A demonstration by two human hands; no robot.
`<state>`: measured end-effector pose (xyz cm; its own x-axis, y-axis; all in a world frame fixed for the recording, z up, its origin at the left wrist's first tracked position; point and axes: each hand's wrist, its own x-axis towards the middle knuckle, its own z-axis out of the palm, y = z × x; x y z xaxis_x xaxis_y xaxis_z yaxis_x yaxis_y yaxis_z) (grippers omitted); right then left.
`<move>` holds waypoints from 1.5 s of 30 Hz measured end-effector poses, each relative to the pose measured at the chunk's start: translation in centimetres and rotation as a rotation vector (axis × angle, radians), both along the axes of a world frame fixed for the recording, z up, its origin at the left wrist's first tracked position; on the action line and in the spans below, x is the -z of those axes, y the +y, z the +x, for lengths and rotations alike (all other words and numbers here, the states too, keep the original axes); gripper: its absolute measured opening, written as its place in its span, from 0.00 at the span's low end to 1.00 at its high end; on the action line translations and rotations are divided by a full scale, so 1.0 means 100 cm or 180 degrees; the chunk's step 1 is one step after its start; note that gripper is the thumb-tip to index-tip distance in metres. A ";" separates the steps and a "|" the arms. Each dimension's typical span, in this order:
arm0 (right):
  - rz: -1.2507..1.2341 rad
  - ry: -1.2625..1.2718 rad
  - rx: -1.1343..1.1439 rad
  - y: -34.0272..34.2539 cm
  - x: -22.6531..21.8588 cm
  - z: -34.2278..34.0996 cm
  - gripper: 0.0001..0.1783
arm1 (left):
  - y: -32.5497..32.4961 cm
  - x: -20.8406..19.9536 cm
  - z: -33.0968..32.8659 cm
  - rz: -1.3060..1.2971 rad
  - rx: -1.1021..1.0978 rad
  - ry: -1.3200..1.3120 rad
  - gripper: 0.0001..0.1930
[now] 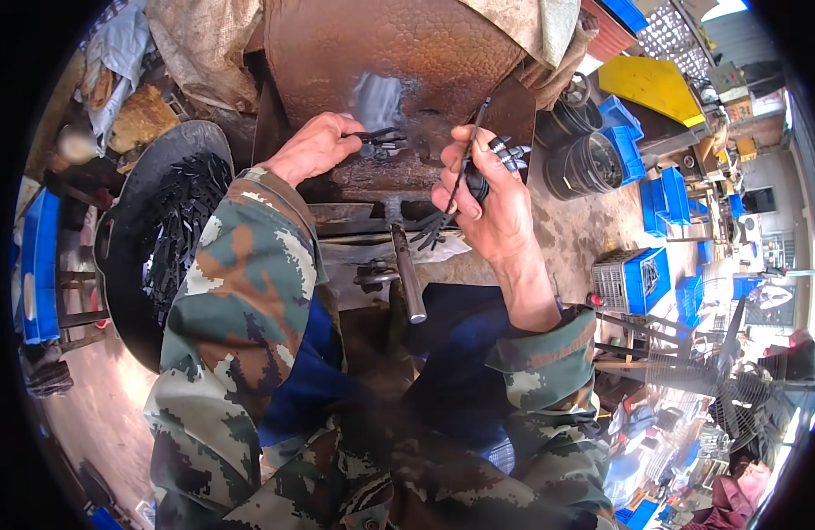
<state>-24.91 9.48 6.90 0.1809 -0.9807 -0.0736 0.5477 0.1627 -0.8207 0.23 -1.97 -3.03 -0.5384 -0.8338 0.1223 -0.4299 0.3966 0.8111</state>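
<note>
My left hand is closed, pinching a small dark strip between thumb and fingers. The strip lies close to a pale, blurred spinning surface in the opening of a rusty brown machine guard. My right hand, raised to the right of that opening, is closed around several thin dark strips. Their ends stick out below and above its fingers. Black-and-white banding shows around its fingers. A steel bar juts toward me below the opening, between my forearms.
At my left stands a black tub filled with dark strips. Black buckets, blue crates and a yellow panel are at the right. A fan stands at the lower right. Cloth sacking hangs beside the guard.
</note>
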 end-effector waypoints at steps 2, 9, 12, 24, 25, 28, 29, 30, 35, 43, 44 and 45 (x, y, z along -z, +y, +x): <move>-0.0023 -0.0559 -0.0326 0.000 0.003 -0.003 0.15 | 0.000 -0.001 0.001 -0.0111 0.0121 0.0032 0.14; -0.0150 -0.1122 -0.0764 -0.001 0.010 -0.010 0.14 | 0.007 -0.007 0.000 -0.0120 0.0008 -0.0019 0.13; -0.0225 -0.1108 -0.0783 0.001 0.009 -0.011 0.15 | 0.011 -0.008 -0.001 0.0220 -0.0263 -0.0063 0.13; 0.0007 0.0391 0.0432 -0.007 0.003 0.000 0.13 | 0.044 -0.084 -0.035 0.1500 -0.0605 0.2142 0.13; -0.0056 0.0604 0.0546 -0.010 0.004 0.004 0.13 | 0.048 -0.088 -0.039 0.1618 -0.0527 0.1983 0.15; -0.0057 0.0728 0.0810 -0.014 0.006 0.017 0.14 | 0.055 -0.092 -0.045 0.1286 -0.0094 0.1503 0.13; -0.0081 0.0854 0.0810 -0.015 0.006 0.020 0.14 | 0.053 -0.091 -0.047 0.1040 -0.0118 0.1406 0.11; -0.0083 0.1023 0.0854 -0.016 0.006 0.022 0.14 | 0.049 -0.089 -0.047 0.0851 -0.0119 0.1317 0.10; -0.0063 0.1430 0.0816 -0.013 0.003 0.019 0.14 | 0.028 -0.073 -0.016 0.0739 -0.0773 0.0921 0.09; -0.0008 0.1361 0.0829 -0.003 -0.001 0.008 0.12 | 0.013 -0.027 -0.003 0.0997 -0.1049 0.0334 0.11; -0.0066 0.1369 0.0842 -0.002 -0.001 0.006 0.12 | 0.013 -0.024 -0.003 0.1098 -0.0908 0.0092 0.10; 0.0012 0.1383 0.0874 -0.001 -0.001 0.004 0.12 | 0.014 -0.022 -0.002 0.1101 -0.0696 0.0191 0.10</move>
<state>-24.49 9.35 7.02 -0.1315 -0.9874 -0.0885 0.1791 0.0641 -0.9817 -0.02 -0.61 -0.84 -0.3443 -0.9252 -0.1594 -0.4216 0.0006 0.9068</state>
